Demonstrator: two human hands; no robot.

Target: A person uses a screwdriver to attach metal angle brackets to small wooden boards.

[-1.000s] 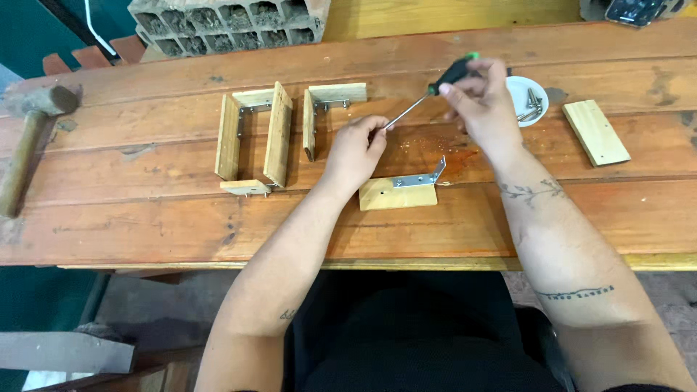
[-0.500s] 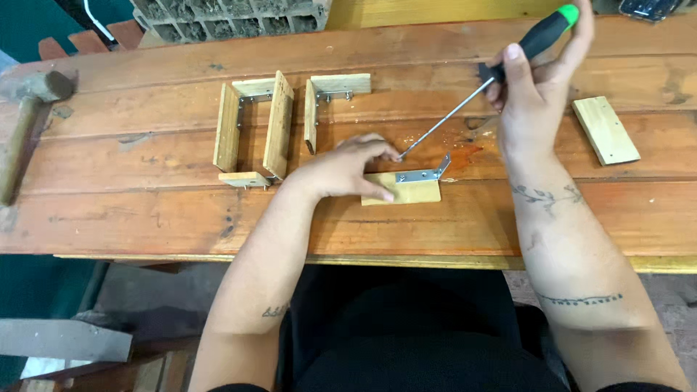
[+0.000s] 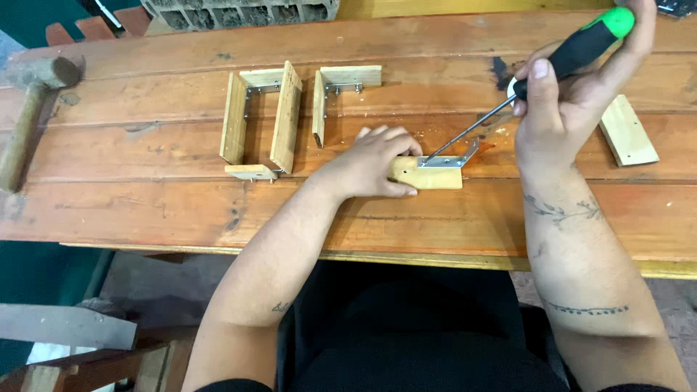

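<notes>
Two bare hands are at work over a reddish-brown plank workbench (image 3: 145, 210). The right hand (image 3: 573, 94) is closed around the black handle of a screwdriver with a green end cap and a thin steel shaft (image 3: 573, 51), thumb laid along the handle; the shaft slants down and to the left, its tip set on a small L-shaped metal bracket (image 3: 451, 159). The bracket lies flat on top of a short pale wooden block (image 3: 435, 178), with one leg turned up at the block's right end. The left hand (image 3: 370, 163) lies palm-down, fingers spread and pressing on the left part of that block, thumb along its near edge. The block sits near the middle of the bench. Left of the hands stand two pale wooden assemblies: a U-shaped frame (image 3: 261, 120) with a small loose offcut (image 3: 250, 172) touching its near corner, and just beside it an L-shaped piece (image 3: 341, 91). A loose flat wooden slat (image 3: 628, 131) lies right of the right hand. A wooden-handled mallet (image 3: 33, 109) rests at the bench's far left edge.
</notes>
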